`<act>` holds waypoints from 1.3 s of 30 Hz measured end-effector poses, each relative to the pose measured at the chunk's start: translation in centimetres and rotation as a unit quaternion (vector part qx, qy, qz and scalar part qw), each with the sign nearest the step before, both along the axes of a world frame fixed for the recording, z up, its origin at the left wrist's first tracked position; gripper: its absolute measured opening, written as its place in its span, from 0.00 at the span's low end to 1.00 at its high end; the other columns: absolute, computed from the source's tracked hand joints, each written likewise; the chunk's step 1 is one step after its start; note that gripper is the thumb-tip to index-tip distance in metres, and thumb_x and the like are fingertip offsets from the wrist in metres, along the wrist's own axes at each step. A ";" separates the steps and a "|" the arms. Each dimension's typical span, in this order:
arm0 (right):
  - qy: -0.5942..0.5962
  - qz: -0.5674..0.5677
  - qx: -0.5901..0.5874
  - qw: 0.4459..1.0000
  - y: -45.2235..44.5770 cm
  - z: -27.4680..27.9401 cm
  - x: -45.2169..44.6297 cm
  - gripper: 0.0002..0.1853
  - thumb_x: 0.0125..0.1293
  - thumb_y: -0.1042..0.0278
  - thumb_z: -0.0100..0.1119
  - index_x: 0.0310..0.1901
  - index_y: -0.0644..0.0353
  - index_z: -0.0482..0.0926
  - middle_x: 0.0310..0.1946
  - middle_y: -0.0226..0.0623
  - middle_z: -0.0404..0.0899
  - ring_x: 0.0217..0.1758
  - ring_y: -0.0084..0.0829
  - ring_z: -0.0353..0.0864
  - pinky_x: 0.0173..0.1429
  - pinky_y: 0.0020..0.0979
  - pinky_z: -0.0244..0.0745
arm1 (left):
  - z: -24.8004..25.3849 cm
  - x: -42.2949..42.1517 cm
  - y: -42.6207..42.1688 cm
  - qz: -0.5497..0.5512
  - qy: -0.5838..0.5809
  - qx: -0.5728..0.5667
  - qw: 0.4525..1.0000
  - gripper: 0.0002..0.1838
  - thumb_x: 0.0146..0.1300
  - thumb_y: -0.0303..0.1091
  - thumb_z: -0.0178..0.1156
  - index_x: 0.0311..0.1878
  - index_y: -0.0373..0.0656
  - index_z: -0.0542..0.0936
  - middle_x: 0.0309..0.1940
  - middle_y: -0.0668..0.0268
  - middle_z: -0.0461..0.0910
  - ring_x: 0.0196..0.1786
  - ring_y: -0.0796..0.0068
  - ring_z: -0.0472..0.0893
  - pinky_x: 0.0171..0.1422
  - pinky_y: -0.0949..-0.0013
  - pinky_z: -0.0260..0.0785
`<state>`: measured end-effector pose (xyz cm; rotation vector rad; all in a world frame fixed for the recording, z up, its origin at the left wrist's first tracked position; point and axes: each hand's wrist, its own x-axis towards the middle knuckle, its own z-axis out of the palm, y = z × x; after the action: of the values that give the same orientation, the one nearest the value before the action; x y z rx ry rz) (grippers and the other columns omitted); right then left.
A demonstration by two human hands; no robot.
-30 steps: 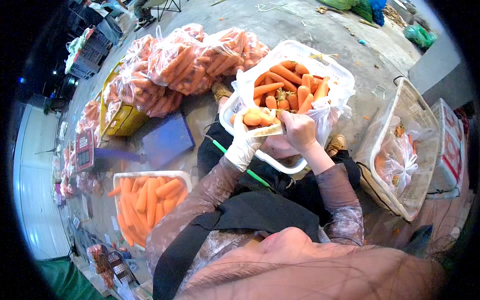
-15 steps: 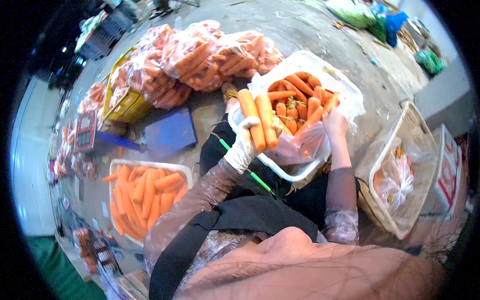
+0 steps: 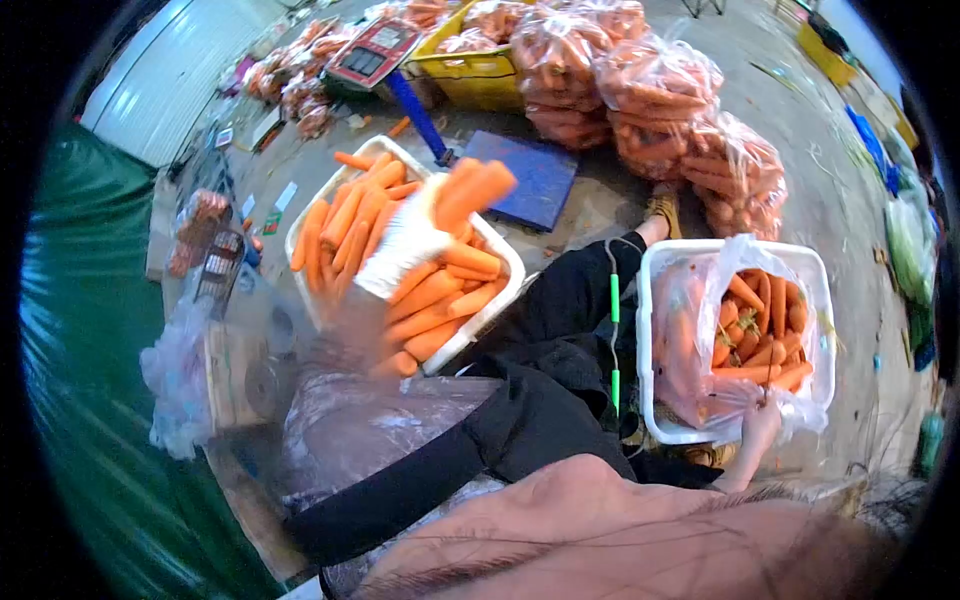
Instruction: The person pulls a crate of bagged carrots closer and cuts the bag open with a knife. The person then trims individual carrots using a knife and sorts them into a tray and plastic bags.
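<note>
My left hand (image 3: 408, 238), in a white glove and blurred, grips carrots (image 3: 470, 194) over a white basket (image 3: 511, 266) filled with several loose carrots. Bare, my right hand (image 3: 762, 418) is closed at the near edge of a clear plastic bag (image 3: 735, 292); its fingers seem to pinch the bag or something thin there. That bag lies open in a second white basket (image 3: 645, 345), with several carrots (image 3: 768, 352) inside, some showing stem ends.
A blue scale platform (image 3: 520, 178) with a red display (image 3: 374, 52) stands beyond the left basket. Tied bags of carrots (image 3: 660, 95) and a yellow crate (image 3: 470, 78) are behind. A green tarp (image 3: 110, 350) hangs at left.
The view has swung left. My left hand has moved from the bagged basket to the left basket, still holding carrots. My right hand has shifted to the bag's near edge.
</note>
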<state>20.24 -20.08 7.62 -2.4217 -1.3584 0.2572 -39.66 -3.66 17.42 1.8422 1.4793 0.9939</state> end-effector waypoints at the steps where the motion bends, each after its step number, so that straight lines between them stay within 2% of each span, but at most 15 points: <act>1: -0.019 -0.007 -0.022 1.000 0.1 0.2 0.1 0.16 0.56 0.59 0.58 0.39 0.64 0.76 0.31 0.51 0.79 0.37 0.50 0.79 0.42 0.43 0.72 | 0.8 -2.9 -0.8 0.073 0.070 0.037 0.994 0.36 0.40 0.32 0.65 0.59 0.43 0.67 0.47 0.55 0.76 0.54 0.59 0.74 0.58 0.67 0.66; 3: -0.038 -0.005 -0.032 0.999 -0.1 -0.9 0.7 0.16 0.57 0.60 0.59 0.39 0.64 0.75 0.32 0.51 0.79 0.38 0.49 0.79 0.42 0.42 0.72 | 2.9 -9.2 -1.9 0.214 0.206 0.116 0.948 0.34 0.42 0.37 0.66 0.57 0.45 0.69 0.47 0.53 0.78 0.55 0.51 0.75 0.56 0.62 0.68; 5: 0.009 0.003 0.016 1.000 1.2 -3.2 2.9 0.15 0.56 0.62 0.61 0.36 0.66 0.76 0.32 0.50 0.79 0.36 0.47 0.79 0.41 0.42 0.72 | 5.7 -15.4 -1.0 0.345 0.274 -0.084 0.894 0.33 0.42 0.40 0.67 0.55 0.44 0.70 0.47 0.52 0.78 0.53 0.50 0.76 0.55 0.58 0.68; 15: 0.032 0.007 0.043 0.999 0.8 -4.0 4.5 0.18 0.55 0.58 0.65 0.34 0.68 0.78 0.24 0.47 0.78 0.28 0.41 0.77 0.38 0.38 0.71 | -0.8 -28.1 7.3 0.489 0.333 -0.223 0.775 0.39 0.39 0.40 0.72 0.57 0.39 0.69 0.52 0.51 0.76 0.57 0.57 0.76 0.61 0.60 0.68; 21: 0.081 0.004 0.024 0.996 0.1 -3.5 5.8 0.18 0.56 0.59 0.64 0.32 0.71 0.79 0.24 0.46 0.79 0.26 0.35 0.76 0.35 0.36 0.71 | -7.3 -30.0 9.5 0.392 0.364 -0.301 0.789 0.26 0.61 0.47 0.49 0.62 0.51 0.69 0.55 0.49 0.73 0.58 0.50 0.74 0.62 0.57 0.66; 23: 0.098 -0.004 0.016 0.995 -0.2 -3.2 6.6 0.17 0.57 0.61 0.63 0.31 0.72 0.78 0.22 0.42 0.78 0.26 0.31 0.74 0.34 0.35 0.70 | -9.0 -31.2 10.3 0.453 0.352 -0.215 0.790 0.25 0.62 0.47 0.44 0.62 0.52 0.69 0.54 0.48 0.74 0.58 0.49 0.73 0.63 0.55 0.65; 26: 0.200 -0.027 0.060 0.978 0.1 -0.7 4.5 0.10 0.60 0.65 0.61 0.32 0.64 0.77 0.21 0.28 0.73 0.24 0.20 0.72 0.27 0.23 0.66 | -5.9 -29.1 10.8 0.354 0.393 -0.235 0.815 0.24 0.58 0.44 0.48 0.58 0.48 0.72 0.54 0.48 0.74 0.56 0.47 0.74 0.61 0.53 0.66; 28: 0.366 -0.067 0.167 0.913 0.8 0.4 2.1 0.11 0.61 0.65 0.63 0.35 0.66 0.78 0.26 0.30 0.76 0.28 0.19 0.72 0.31 0.23 0.69 | -5.1 -28.9 12.3 0.329 0.423 -0.206 0.818 0.24 0.55 0.49 0.53 0.51 0.45 0.77 0.47 0.47 0.78 0.52 0.48 0.77 0.55 0.53 0.70; 30: 0.346 -0.096 0.078 0.930 0.8 2.0 1.9 0.14 0.61 0.63 0.63 0.41 0.68 0.79 0.29 0.31 0.78 0.29 0.21 0.73 0.31 0.24 0.70 | -2.6 -25.6 13.9 0.250 0.410 -0.156 0.863 0.28 0.53 0.53 0.56 0.49 0.40 0.77 0.46 0.45 0.78 0.50 0.49 0.78 0.51 0.54 0.71; 31: 0.327 -0.130 0.133 0.927 1.3 4.2 -0.8 0.13 0.60 0.63 0.64 0.38 0.66 0.80 0.27 0.29 0.79 0.26 0.19 0.73 0.27 0.24 0.68 | -0.4 -21.0 14.2 0.209 0.336 -0.149 0.906 0.27 0.54 0.51 0.56 0.49 0.36 0.76 0.46 0.43 0.77 0.51 0.47 0.77 0.52 0.55 0.70; 32: 0.320 -0.099 0.207 0.919 0.7 2.8 -0.1 0.12 0.59 0.63 0.65 0.35 0.65 0.81 0.22 0.25 0.75 0.22 0.17 0.70 0.23 0.23 0.64 | -2.0 -20.7 18.0 0.152 0.480 -0.030 0.864 0.23 0.54 0.44 0.57 0.48 0.36 0.76 0.38 0.44 0.79 0.45 0.45 0.79 0.49 0.51 0.71; 33: 0.267 -0.122 0.168 0.941 0.7 3.7 -0.4 0.12 0.58 0.63 0.64 0.34 0.64 0.80 0.20 0.23 0.73 0.19 0.15 0.67 0.21 0.22 0.60 | -1.0 -17.2 19.8 0.071 0.522 -0.079 0.846 0.23 0.55 0.43 0.56 0.49 0.36 0.76 0.43 0.45 0.79 0.48 0.48 0.78 0.53 0.55 0.70; 35: 0.323 -0.121 0.193 0.919 0.4 5.9 -1.8 0.10 0.60 0.63 0.62 0.33 0.62 0.80 0.17 0.23 0.71 0.16 0.15 0.64 0.20 0.21 0.59 | -0.5 -8.0 20.6 -0.122 0.343 -0.022 0.931 0.21 0.57 0.32 0.56 0.54 0.35 0.74 0.48 0.49 0.78 0.51 0.58 0.78 0.58 0.64 0.68; 36: 0.370 -0.106 0.221 0.896 0.1 5.8 -1.5 0.10 0.60 0.64 0.61 0.34 0.62 0.80 0.15 0.22 0.70 0.15 0.14 0.64 0.20 0.22 0.59 | 0.4 -1.9 19.6 -0.205 0.234 -0.113 0.944 0.22 0.60 0.26 0.55 0.58 0.35 0.71 0.52 0.55 0.76 0.56 0.66 0.76 0.61 0.67 0.66; 39: 0.404 -0.121 0.237 0.875 -0.5 5.8 -1.2 0.08 0.60 0.65 0.62 0.30 0.61 0.78 0.14 0.20 0.67 0.14 0.13 0.63 0.19 0.19 0.57 | 4.1 16.0 14.0 -0.464 0.297 0.018 0.834 0.19 0.59 0.28 0.57 0.55 0.36 0.74 0.50 0.56 0.77 0.55 0.65 0.76 0.62 0.67 0.65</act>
<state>19.00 -20.61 13.43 -1.7152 -0.6278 0.6829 -23.67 10.33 21.55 2.5998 0.6025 -0.0465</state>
